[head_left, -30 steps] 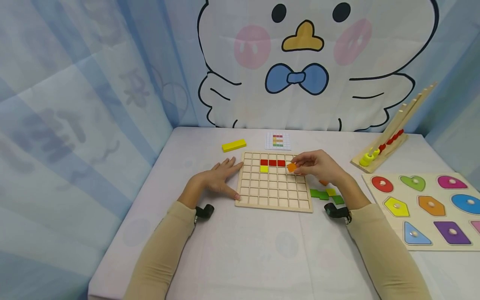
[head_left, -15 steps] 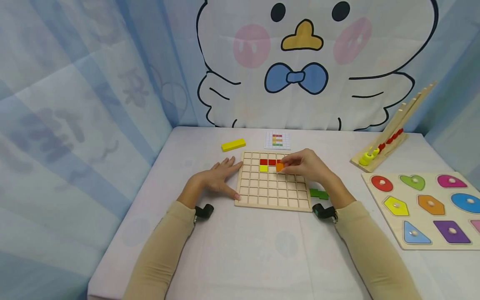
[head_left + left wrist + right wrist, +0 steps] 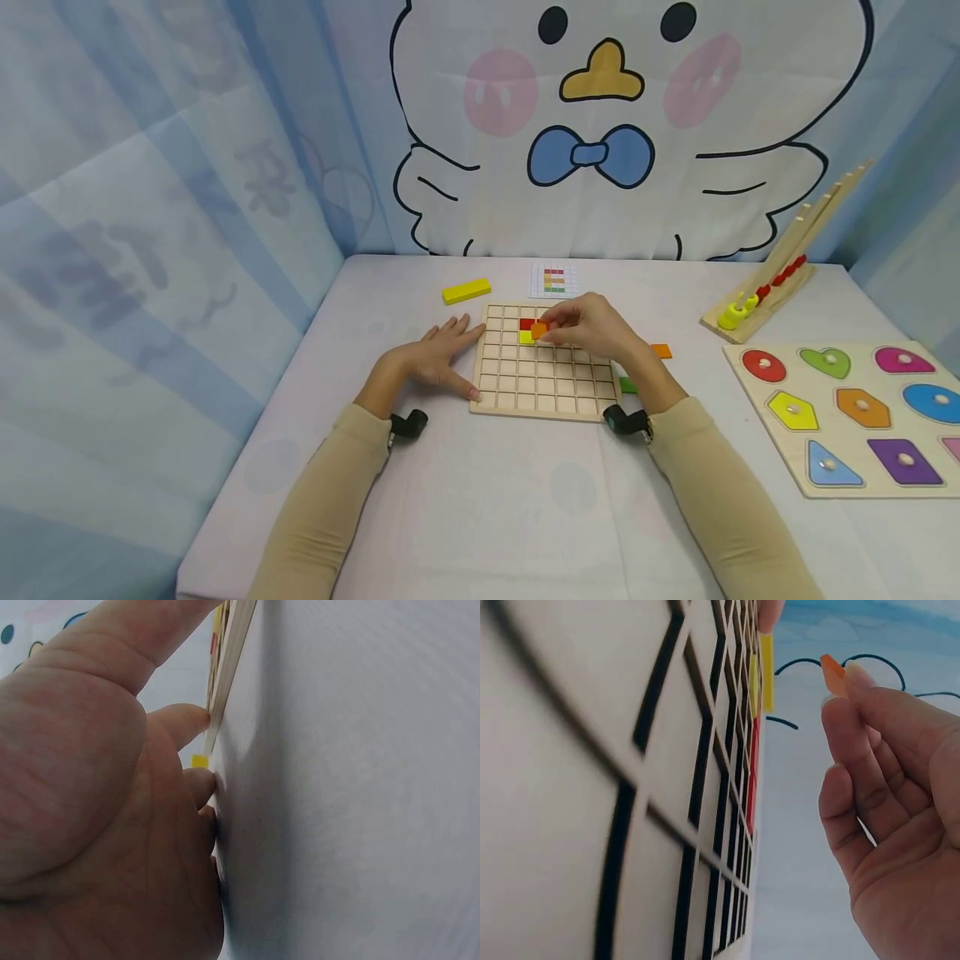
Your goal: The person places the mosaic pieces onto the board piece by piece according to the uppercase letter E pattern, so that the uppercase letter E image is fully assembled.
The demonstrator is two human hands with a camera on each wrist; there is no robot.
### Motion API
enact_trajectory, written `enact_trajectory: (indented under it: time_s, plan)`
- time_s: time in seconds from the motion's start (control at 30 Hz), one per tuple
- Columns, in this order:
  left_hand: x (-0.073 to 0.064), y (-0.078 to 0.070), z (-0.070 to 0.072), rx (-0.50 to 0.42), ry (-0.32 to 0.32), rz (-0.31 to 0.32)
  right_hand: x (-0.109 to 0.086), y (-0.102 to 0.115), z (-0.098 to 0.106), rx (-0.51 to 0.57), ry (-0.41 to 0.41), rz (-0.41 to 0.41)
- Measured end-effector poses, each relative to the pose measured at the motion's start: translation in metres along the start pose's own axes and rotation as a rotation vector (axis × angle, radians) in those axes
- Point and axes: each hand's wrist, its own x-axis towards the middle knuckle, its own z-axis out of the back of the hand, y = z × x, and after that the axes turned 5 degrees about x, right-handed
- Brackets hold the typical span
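Observation:
Between thumb and fingertips my right hand [image 3: 592, 327] pinches an orange square tile [image 3: 538, 331]. In the right wrist view the orange tile [image 3: 834, 676] is held off the grid surface. Below it lies a wooden grid board [image 3: 540, 383] with square cells. A red tile [image 3: 527, 323] and a yellow tile [image 3: 526, 337] sit in its upper cells; the orange tile and right hand cover other red ones. Fingers spread, my left hand [image 3: 435, 358] rests on the table, with its thumb and forefinger touching the board's left edge.
Behind the board lie a yellow block [image 3: 467, 292] and a small pattern card [image 3: 566, 287]. A green tile [image 3: 627, 385] and another orange tile [image 3: 662, 351] show beside the right forearm. Farther right are a shape puzzle board [image 3: 825, 383] and a wooden bead stand [image 3: 780, 292].
My right hand has carried the orange tile leftward over the board, from its right side to beside the yellow tile. The left hand has stayed at the board's edge.

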Motion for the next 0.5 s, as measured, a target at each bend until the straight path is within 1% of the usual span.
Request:
enact_trajectory:
  time_s: [0.1, 0.23, 0.5]
  plan:
    - [-0.001, 0.0, 0.0, -0.004, 0.0, -0.005, 0.003, 0.004, -0.004, 0.01, -0.006, 0.006]
    - [-0.001, 0.0, 0.001, -0.008, 0.0, -0.011, 0.006, 0.006, -0.01, 0.026, -0.009, -0.008]
    - [0.001, 0.002, 0.0, -0.007, 0.005, 0.0, 0.007, 0.001, -0.018, 0.038, -0.001, -0.039]
